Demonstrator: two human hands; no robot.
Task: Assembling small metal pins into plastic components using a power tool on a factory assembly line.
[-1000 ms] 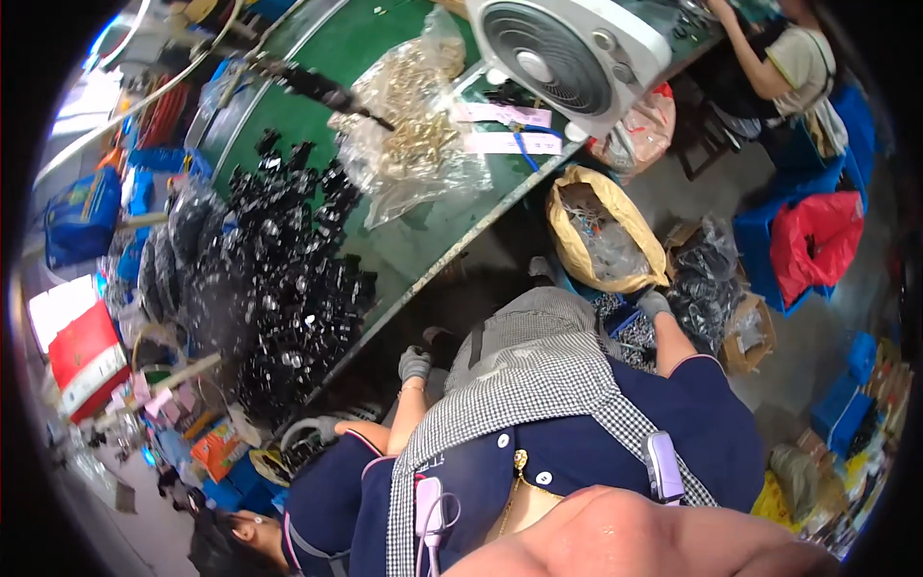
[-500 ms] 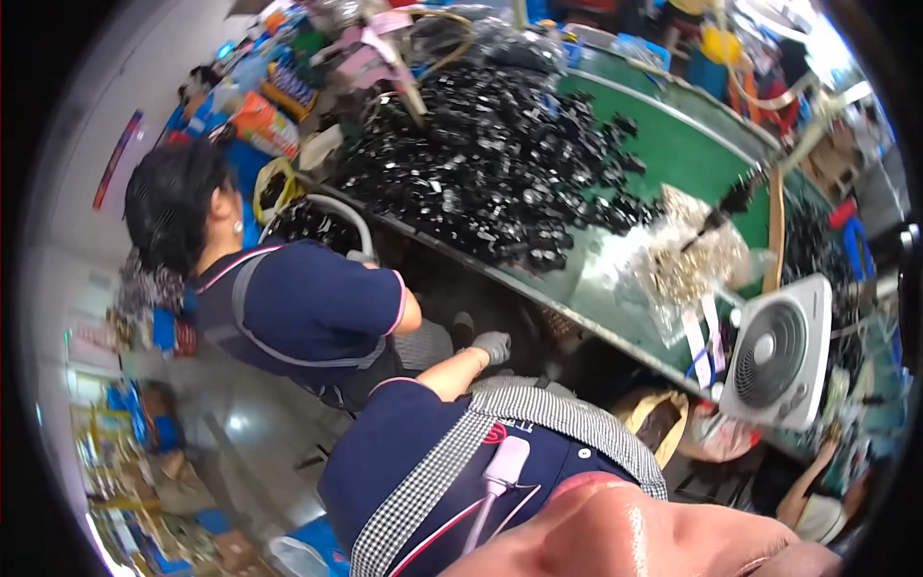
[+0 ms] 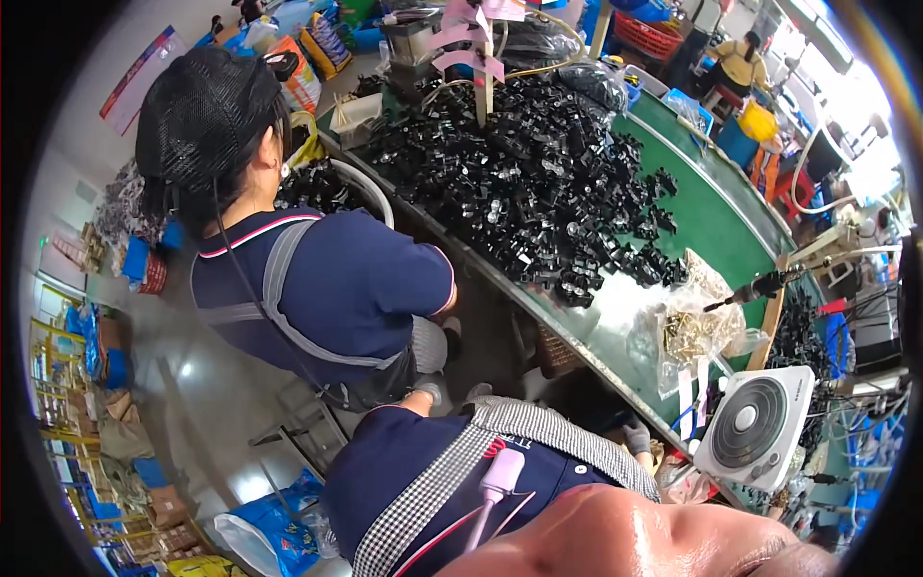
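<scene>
My left hand [image 3: 430,388], in a grey glove, is low at my left side, close to the co-worker's apron; its fingers are mostly hidden. Just below the table's near edge is my right hand [image 3: 636,436], also gloved in grey, near a tan bag. It is small and dark there, so its grip does not show. On the green table [image 3: 707,183] lies a large heap of black plastic parts [image 3: 519,173]. A clear bag of small brass-coloured metal parts [image 3: 689,335] lies at the near right, beneath a black power driver [image 3: 755,290].
A white box fan [image 3: 755,428] stands at the table's near right corner. A co-worker in navy [image 3: 327,288] is close on my left, beside a container of black parts [image 3: 317,188]. A blue-and-white sack [image 3: 274,539] rests on the floor. Shelves [image 3: 62,385] line the left.
The view has shifted. My left hand has drawn back from in front of me toward my left side. My right hand has come into view below the table edge.
</scene>
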